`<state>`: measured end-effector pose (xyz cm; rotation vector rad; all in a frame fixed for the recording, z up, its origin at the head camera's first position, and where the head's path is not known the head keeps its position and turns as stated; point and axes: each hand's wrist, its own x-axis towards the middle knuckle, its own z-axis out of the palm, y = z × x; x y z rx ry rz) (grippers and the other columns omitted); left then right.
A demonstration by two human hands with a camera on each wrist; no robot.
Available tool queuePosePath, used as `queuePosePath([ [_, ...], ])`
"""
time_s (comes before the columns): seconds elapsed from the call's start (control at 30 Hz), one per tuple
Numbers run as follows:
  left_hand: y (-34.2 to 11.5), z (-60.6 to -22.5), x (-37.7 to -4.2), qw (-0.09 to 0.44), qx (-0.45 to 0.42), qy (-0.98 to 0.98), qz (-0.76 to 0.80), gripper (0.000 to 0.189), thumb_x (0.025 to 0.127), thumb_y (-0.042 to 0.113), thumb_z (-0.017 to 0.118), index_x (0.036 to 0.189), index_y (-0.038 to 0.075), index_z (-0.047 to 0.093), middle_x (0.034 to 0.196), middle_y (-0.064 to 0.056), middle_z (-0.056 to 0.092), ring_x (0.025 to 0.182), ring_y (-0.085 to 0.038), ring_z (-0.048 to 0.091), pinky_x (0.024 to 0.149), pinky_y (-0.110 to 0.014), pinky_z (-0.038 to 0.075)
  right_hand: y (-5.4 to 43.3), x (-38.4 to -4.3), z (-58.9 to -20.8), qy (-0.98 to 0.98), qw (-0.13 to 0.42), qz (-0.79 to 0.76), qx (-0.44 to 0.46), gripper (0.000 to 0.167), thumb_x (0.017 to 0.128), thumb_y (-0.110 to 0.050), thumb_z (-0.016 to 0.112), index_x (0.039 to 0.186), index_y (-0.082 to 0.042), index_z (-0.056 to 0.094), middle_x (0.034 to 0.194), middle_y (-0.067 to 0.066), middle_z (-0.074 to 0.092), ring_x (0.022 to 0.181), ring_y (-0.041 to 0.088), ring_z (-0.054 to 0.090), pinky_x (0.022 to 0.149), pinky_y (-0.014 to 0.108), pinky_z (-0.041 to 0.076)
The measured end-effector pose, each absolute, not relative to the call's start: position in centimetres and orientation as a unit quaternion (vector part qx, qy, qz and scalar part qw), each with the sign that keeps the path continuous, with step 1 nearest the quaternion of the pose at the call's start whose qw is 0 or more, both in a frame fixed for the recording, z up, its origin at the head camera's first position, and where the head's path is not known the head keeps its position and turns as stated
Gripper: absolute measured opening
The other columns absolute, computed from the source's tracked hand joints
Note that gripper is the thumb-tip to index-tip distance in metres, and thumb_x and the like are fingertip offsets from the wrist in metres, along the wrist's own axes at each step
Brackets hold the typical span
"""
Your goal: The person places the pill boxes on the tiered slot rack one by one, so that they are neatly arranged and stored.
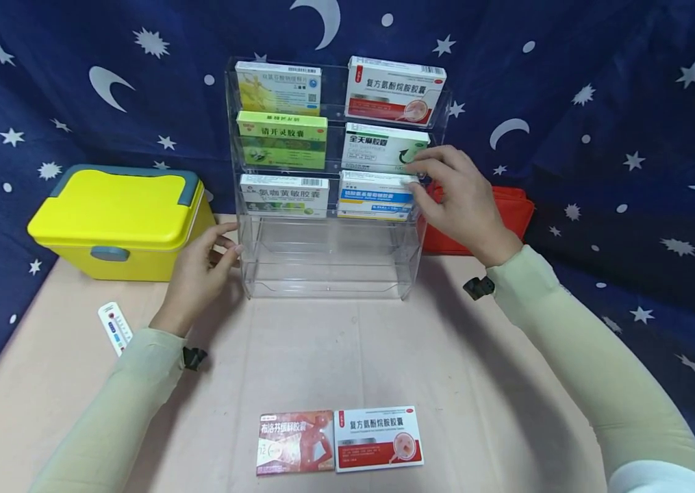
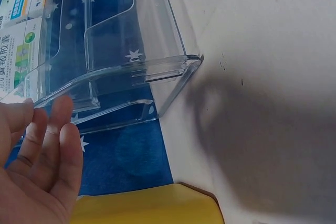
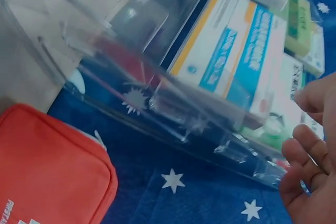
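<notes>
A clear acrylic rack (image 1: 329, 274) stands upright, with medicine boxes in its tiers. My left hand (image 1: 199, 270) is at the rack's left side, its loosely bent fingertips right at the clear edge in the left wrist view. At the right side, my right hand (image 1: 461, 198) has thumb and fingers apart, close to the blue-and-white box (image 1: 374, 196) and the white-and-green box (image 1: 384, 147) above it. The upper tiers also hold a red-and-white box (image 1: 395, 91), a yellow-and-white box (image 1: 278, 89) and a green box (image 1: 282, 142). A white capsule box (image 1: 284, 196) sits lower left.
A yellow lidded case (image 1: 113, 219) stands left, with a white thermometer card (image 1: 115, 327) before it. A red first-aid pouch (image 3: 58, 166) lies behind the right hand. A pink-red box (image 1: 295, 443) and another red-and-white box (image 1: 378, 439) lie side by side at the front.
</notes>
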<state>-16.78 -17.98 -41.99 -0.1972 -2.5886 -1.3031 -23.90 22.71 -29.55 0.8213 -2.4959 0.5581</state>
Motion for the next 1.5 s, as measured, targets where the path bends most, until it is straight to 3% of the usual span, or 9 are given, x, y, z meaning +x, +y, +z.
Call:
queuePosePath([
  [0.07,-17.9,-42.0,-16.7,0.118,-0.069,-0.884,-0.448,0.042,0.102,0.016,0.064,0.143,0.014,0.056,0.104,-0.007,0.066,0.082,-0.023,0.064,0.076,-0.038,0.055,22.9,-22.9,-29.6,-0.899,0.235,0.217,0.299,0.024,0.096,-0.019,0.07,0.118,-0.01,0.074,0.127,0.003,0.061,0.114,0.019,0.054,0.091,0.037,0.05],
  [0.2,-17.8,-42.0,-16.7,0.117,-0.07,-0.881,-0.453,0.042,0.102,0.018,0.064,0.143,0.013,0.056,0.103,-0.009,0.067,0.081,-0.028,0.066,0.076,-0.042,0.056,23.5,-19.9,-30.9,-0.883,0.217,0.284,0.304,0.018,0.095,-0.013,0.072,0.113,-0.012,0.075,0.121,0.0,0.064,0.096,0.016,0.057,0.073,0.031,0.047],
  [0.3,-17.8,-42.0,-16.6,0.114,-0.068,-0.881,-0.455,0.043,0.102,0.02,0.064,0.144,0.013,0.055,0.102,-0.01,0.067,0.081,-0.03,0.067,0.076,-0.041,0.056,24.2,-16.9,-33.1,-0.878,0.176,0.333,0.294,0.021,0.093,-0.007,0.073,0.112,-0.015,0.075,0.116,-0.003,0.066,0.087,0.015,0.056,0.062,0.031,0.041],
  [0.43,-17.8,-41.9,-16.4,0.11,-0.06,-0.883,-0.452,0.043,0.102,0.02,0.064,0.144,0.015,0.055,0.102,-0.007,0.066,0.081,-0.028,0.068,0.073,-0.031,0.055,24.9,-12.1,-37.2,-0.892,0.09,0.363,0.254,0.03,0.09,-0.004,0.076,0.115,-0.02,0.072,0.108,-0.009,0.065,0.089,0.011,0.058,0.062,0.028,0.048],
  [0.6,-17.9,-41.9,-16.4,0.111,-0.059,-0.884,-0.451,0.043,0.102,0.02,0.065,0.144,0.014,0.055,0.103,-0.007,0.066,0.081,-0.029,0.068,0.071,-0.022,0.052,25.6,-6.2,-42.4,-0.909,-0.011,0.373,0.187,0.032,0.089,-0.013,0.08,0.119,-0.021,0.07,0.095,-0.014,0.061,0.08,0.012,0.059,0.061,0.026,0.05],
  [0.77,-18.2,-42.1,-16.3,0.115,-0.056,-0.884,-0.45,0.043,0.102,0.018,0.064,0.144,0.014,0.055,0.102,-0.008,0.066,0.08,-0.028,0.067,0.07,-0.021,0.052,26.3,-2.4,-45.8,-0.907,-0.053,0.385,0.166,0.037,0.087,-0.028,0.084,0.121,-0.018,0.07,0.089,-0.011,0.06,0.07,0.017,0.056,0.057,0.023,0.046],
  [1.1,-18.1,-41.8,-16.4,0.102,-0.05,-0.892,-0.438,0.044,0.102,0.019,0.064,0.144,0.013,0.055,0.105,-0.009,0.065,0.08,-0.025,0.066,0.073,-0.031,0.054,26.6,0.6,-47.9,-0.905,-0.068,0.368,0.203,0.046,0.081,-0.043,0.086,0.12,-0.022,0.073,0.12,-0.012,0.062,0.089,0.01,0.056,0.069,0.023,0.049],
  [1.27,-18.0,-41.9,-16.6,0.105,-0.054,-0.891,-0.438,0.044,0.101,0.017,0.065,0.144,0.013,0.055,0.104,-0.008,0.066,0.078,-0.024,0.066,0.071,-0.026,0.054,26.5,1.0,-48.0,-0.905,-0.049,0.357,0.225,0.046,0.077,-0.043,0.088,0.116,-0.023,0.075,0.122,-0.011,0.061,0.102,0.009,0.053,0.075,0.024,0.048],
  [1.5,-17.7,-41.7,-16.6,0.108,-0.058,-0.891,-0.437,0.043,0.102,0.018,0.065,0.144,0.013,0.055,0.103,-0.008,0.066,0.079,-0.024,0.065,0.072,-0.029,0.054,26.4,1.3,-47.9,-0.897,-0.061,0.377,0.221,0.034,0.08,-0.037,0.087,0.11,-0.025,0.075,0.119,-0.009,0.062,0.097,0.009,0.054,0.069,0.023,0.047],
])
